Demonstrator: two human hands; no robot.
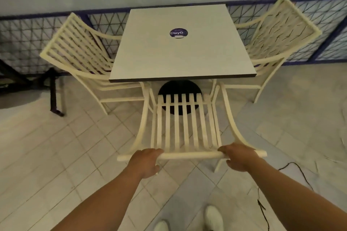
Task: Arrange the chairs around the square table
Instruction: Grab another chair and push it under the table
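A square grey table (pixel 174 58) with a round purple sticker stands on a black round base. A cream slatted chair (pixel 185 124) faces its near side, seat partly under the tabletop. My left hand (pixel 145 162) grips the left part of that chair's top back rail. My right hand (pixel 239 157) grips the right part of the same rail. A second cream chair (pixel 80 50) is tucked in at the table's left side. A third cream chair (pixel 279 32) is tucked in at the right side.
A blue-framed mesh railing (pixel 28 37) runs along the wall behind the table. A dark metal frame (pixel 53 93) stands on the tiled floor at left. A black cable (pixel 262 210) lies on the floor at lower right. My white shoes (pixel 213 217) are below.
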